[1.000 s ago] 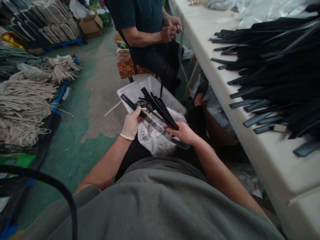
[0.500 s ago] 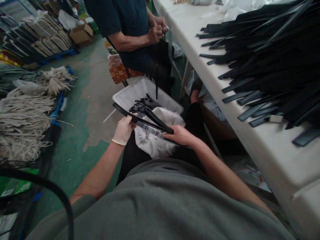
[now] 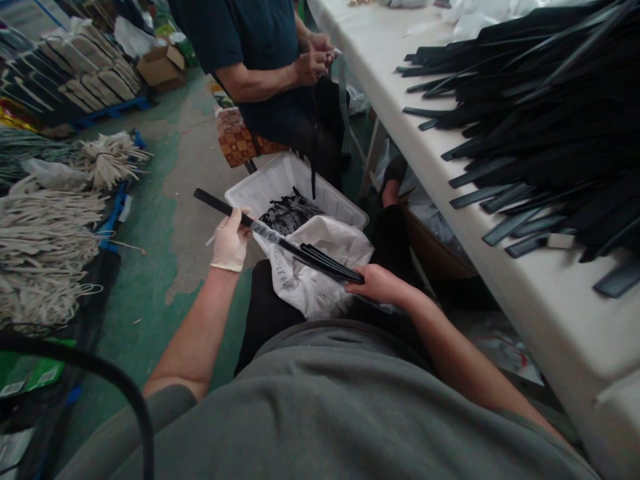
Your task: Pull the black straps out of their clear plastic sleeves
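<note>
My left hand (image 3: 231,240), in a pale glove, grips one long black strap (image 3: 214,203) whose free end sticks out to the left over the floor. My bare right hand (image 3: 381,284) holds a bunch of black straps (image 3: 330,264) low over my lap. The single strap runs from the left hand toward that bunch. Below both hands lies a white plastic bag (image 3: 320,273) on my knees. Just beyond it a white bin (image 3: 275,181) holds a tangle of black pieces (image 3: 287,213).
A white table (image 3: 450,200) on my right carries a big heap of black straps (image 3: 540,113). Another person (image 3: 265,53) sits ahead, hands busy with a strap. Bundles of pale cord (image 3: 45,233) lie on the green floor at left, stacked flat goods and a cardboard box (image 3: 160,65) behind.
My left hand has moved left and outward, drawing one strap out of the bunch. My right hand has dropped slightly with the rest of the straps.
</note>
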